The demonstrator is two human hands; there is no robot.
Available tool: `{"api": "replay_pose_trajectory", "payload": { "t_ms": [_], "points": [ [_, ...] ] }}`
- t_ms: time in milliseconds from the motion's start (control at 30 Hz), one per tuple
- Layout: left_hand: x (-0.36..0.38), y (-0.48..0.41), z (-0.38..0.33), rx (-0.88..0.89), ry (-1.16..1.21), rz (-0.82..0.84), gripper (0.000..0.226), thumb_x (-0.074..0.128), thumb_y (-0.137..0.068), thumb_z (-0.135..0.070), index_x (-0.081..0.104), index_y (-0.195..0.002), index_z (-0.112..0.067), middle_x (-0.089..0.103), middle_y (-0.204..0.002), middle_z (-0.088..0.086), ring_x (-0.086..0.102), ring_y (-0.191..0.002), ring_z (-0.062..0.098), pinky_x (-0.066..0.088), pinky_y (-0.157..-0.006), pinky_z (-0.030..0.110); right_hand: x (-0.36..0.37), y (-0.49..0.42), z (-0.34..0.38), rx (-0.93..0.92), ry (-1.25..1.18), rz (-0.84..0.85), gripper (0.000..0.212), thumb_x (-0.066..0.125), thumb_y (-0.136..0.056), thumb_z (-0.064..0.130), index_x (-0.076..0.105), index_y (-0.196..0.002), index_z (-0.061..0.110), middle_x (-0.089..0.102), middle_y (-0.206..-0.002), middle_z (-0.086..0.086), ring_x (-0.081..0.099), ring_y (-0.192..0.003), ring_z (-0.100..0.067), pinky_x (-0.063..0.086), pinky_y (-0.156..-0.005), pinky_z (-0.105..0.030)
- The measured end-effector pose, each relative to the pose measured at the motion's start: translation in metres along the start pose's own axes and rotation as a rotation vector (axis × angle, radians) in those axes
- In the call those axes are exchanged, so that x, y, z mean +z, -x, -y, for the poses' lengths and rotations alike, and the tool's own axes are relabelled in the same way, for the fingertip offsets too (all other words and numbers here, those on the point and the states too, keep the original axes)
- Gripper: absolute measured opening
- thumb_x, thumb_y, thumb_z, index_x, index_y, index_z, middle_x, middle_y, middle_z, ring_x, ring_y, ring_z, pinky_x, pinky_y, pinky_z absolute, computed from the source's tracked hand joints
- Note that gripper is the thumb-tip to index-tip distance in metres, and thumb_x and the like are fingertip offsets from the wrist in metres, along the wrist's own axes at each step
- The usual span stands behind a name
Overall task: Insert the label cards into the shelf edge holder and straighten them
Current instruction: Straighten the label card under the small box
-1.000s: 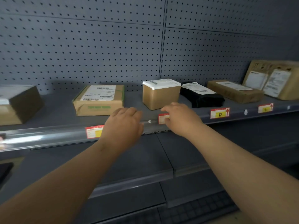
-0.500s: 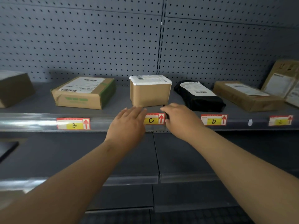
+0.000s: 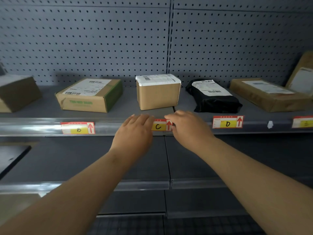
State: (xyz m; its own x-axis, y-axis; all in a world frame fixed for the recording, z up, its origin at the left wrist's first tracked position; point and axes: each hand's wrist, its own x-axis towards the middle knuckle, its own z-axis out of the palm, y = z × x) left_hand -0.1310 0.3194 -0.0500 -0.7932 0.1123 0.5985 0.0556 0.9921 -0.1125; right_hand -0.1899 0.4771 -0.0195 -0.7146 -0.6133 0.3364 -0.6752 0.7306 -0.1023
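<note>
A clear plastic shelf edge holder runs along the front of the grey shelf. Red and yellow label cards sit in it: the B card at left, the C card in the middle, the D card at right, and another card at the far right edge. My left hand lies with its fingers on the C card's left end. My right hand touches the card's right end with its fingertips. Both hands cover the card's ends.
On the shelf stand a flat cardboard box with green print, a small brown box, a black parcel bag and more brown parcels at both sides. A pegboard wall is behind. A lower shelf lies beneath my arms.
The view has swung level with the shelf front. My hands stayed at the C card, which went from mostly hidden to showing its letter between them.
</note>
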Motion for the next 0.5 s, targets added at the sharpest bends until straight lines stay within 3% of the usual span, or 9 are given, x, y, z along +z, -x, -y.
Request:
{"api": "replay_pose_trajectory", "payload": {
  "t_ms": [167, 367, 500],
  "points": [
    [0.002, 0.004, -0.001, -0.02, 0.03, 0.034, 0.046, 0.073, -0.071, -0.007, 0.059, -0.114, -0.003, 0.064, -0.114, 0.016, 0.061, -0.104, 0.033, 0.04, -0.095, 0.045, 0.01, 0.002, 0.002, -0.036, 0.036, -0.163, 0.034, 0.053, -0.083, 0.001, 0.065, -0.112, 0.015, 0.061, -0.099, -0.008, 0.054, -0.094, -0.03, 0.046, -0.069, -0.039],
    [-0.003, 0.007, -0.001, -0.052, 0.049, 0.091, 0.042, 0.065, -0.08, -0.011, 0.055, -0.121, -0.005, 0.054, -0.124, 0.017, 0.054, -0.11, 0.035, 0.04, -0.097, 0.043, 0.015, -0.002, 0.005, 0.0, 0.153, -0.24, 0.022, 0.06, -0.075, 0.0, 0.071, -0.089, 0.013, 0.057, -0.079, -0.005, 0.051, -0.076, -0.024, 0.029, -0.059, -0.029],
    [-0.002, 0.006, 0.001, -0.043, 0.034, 0.049, 0.037, 0.07, -0.073, -0.008, 0.061, -0.109, -0.003, 0.059, -0.103, 0.016, 0.06, -0.09, 0.034, 0.047, -0.087, 0.044, 0.016, -0.002, 0.007, 0.003, 0.163, -0.218, 0.021, 0.06, -0.075, -0.001, 0.069, -0.087, 0.013, 0.06, -0.08, -0.004, 0.052, -0.076, -0.024, 0.032, -0.061, -0.03]
  ]
}}
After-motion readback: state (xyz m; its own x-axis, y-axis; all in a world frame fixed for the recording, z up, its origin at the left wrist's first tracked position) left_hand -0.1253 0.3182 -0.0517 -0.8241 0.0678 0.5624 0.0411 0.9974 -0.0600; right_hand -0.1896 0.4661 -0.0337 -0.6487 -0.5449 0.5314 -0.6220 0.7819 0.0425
